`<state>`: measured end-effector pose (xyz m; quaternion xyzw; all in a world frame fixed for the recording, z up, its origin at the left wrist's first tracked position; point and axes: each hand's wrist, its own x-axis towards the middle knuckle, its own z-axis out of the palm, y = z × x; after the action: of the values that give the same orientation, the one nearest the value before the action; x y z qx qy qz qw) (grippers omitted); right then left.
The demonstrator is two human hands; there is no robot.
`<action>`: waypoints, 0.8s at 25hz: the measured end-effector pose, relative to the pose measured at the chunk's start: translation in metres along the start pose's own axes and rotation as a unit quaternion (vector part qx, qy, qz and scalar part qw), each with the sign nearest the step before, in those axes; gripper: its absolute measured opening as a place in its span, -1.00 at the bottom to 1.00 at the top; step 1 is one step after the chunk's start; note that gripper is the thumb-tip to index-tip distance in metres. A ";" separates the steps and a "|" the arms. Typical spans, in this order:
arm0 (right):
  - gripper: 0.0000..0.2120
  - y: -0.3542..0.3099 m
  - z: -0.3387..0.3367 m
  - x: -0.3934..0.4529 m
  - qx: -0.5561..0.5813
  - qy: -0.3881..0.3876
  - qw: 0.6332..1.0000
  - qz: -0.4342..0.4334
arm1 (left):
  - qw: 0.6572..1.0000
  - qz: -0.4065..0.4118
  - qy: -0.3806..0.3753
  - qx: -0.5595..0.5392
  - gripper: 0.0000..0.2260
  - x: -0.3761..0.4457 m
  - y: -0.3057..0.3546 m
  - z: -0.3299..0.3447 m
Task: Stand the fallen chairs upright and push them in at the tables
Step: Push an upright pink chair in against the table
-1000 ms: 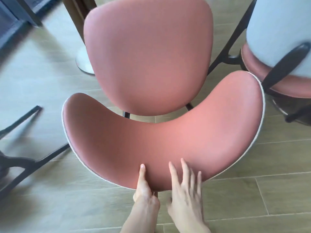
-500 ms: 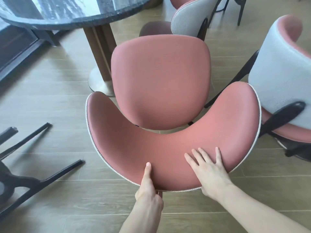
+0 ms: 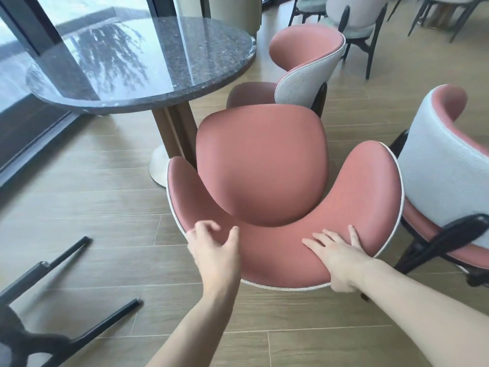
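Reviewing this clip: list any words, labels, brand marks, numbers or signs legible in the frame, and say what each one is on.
None: no text, label, brand mark, number or sign can be read anywhere in this frame.
The pink chair under both hands, the round dark table, the neighbouring chairs and the floor show plain surfaces only.
The table top carries only reflections from the window, no lettering.
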<state>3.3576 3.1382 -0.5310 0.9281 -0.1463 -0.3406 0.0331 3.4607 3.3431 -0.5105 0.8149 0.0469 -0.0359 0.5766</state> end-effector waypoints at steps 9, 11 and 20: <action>0.03 0.033 -0.092 0.058 0.034 -0.095 0.994 -0.053 | 0.763 0.348 -0.194 0.508 -0.69 0.070 0.019 0.061; -0.11 0.040 -0.118 0.072 0.113 -0.101 0.987 -0.052 | 0.761 0.355 -0.190 0.509 -0.70 0.090 0.035 0.068; -0.48 0.096 -0.137 0.132 0.015 0.162 0.971 0.175 | 0.754 0.297 -0.274 0.518 -0.67 0.143 0.055 0.073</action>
<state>3.5174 3.0020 -0.4922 0.9312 -0.3048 -0.1723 0.1014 3.6091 3.2609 -0.4989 0.9172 -0.3833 -0.1030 0.0356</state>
